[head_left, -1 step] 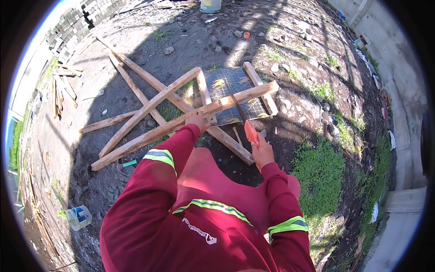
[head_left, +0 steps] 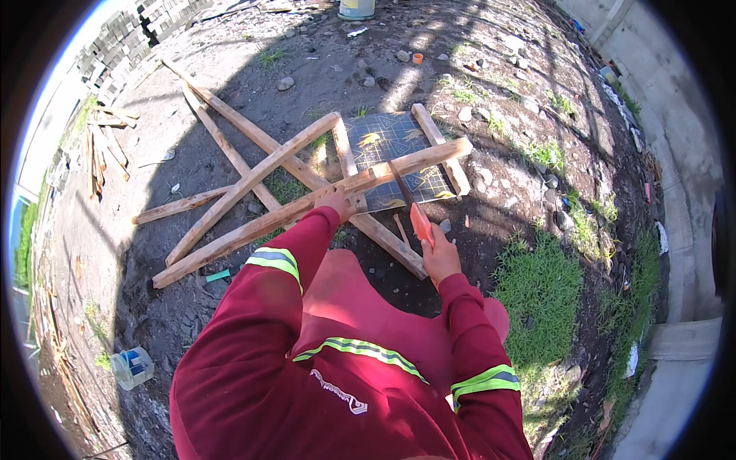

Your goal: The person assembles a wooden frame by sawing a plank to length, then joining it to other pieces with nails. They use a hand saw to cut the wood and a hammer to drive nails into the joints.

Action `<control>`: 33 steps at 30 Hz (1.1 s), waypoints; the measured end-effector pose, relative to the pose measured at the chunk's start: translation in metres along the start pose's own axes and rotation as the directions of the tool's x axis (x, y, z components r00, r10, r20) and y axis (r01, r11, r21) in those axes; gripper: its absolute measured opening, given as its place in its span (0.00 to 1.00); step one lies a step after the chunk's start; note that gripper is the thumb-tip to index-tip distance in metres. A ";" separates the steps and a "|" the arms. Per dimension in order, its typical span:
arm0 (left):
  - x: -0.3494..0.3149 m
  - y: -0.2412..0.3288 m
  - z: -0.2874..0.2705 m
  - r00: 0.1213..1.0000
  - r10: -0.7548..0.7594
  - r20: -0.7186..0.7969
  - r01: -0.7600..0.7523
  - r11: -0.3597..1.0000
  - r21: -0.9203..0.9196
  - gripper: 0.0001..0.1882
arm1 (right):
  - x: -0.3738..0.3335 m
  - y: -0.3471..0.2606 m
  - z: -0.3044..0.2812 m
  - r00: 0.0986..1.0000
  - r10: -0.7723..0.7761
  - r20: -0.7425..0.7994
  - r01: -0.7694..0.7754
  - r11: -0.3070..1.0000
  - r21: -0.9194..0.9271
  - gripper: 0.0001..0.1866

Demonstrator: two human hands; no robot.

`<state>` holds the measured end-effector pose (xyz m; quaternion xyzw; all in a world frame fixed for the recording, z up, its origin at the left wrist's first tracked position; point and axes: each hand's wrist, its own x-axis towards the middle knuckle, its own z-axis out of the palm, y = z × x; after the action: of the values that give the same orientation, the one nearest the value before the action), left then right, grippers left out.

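Several rough wooden poles [head_left: 253, 180] lie crossed on dark soil, joined to a small wooden frame with a dark mesh panel [head_left: 387, 142]. My left hand [head_left: 337, 204] rests on the long pole [head_left: 399, 170] that runs across the frame, with its fingers closed over the wood. My right hand [head_left: 439, 257] grips a tool with an orange handle [head_left: 421, 222]. Its dark narrow end [head_left: 399, 180] points up at that pole, close to the mesh. Red sleeves with reflective bands cover both my arms.
A grass patch [head_left: 537, 295] lies to the right of my right arm. A bucket [head_left: 356, 8] stands at the top, and grey blocks [head_left: 123, 46] are stacked at the upper left. A small plastic container [head_left: 132, 366] sits at the lower left. A concrete kerb [head_left: 678, 207] runs along the right.
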<state>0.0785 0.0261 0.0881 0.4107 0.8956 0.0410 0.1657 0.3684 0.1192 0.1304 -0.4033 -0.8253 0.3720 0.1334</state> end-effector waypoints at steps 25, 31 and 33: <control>0.088 -0.006 0.030 0.986 0.169 -0.012 -0.169 0.984 -0.054 0.35 | -0.005 -0.038 -0.009 0.978 0.127 0.167 -0.086 0.968 -0.237 0.25; 0.087 -0.006 0.026 0.983 0.182 0.022 -0.180 0.981 -0.066 0.35 | 0.086 -0.057 0.039 0.990 -0.016 0.143 0.053 0.964 -0.262 0.18; 0.089 -0.007 0.026 0.984 0.166 0.058 -0.162 0.984 -0.072 0.35 | 0.075 -0.054 0.036 0.989 0.021 0.144 0.014 0.972 -0.235 0.18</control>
<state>0.0283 0.0864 0.0394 0.4784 0.8511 0.0714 0.2042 0.2712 0.1367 0.1388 -0.3896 -0.8704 0.3002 0.0233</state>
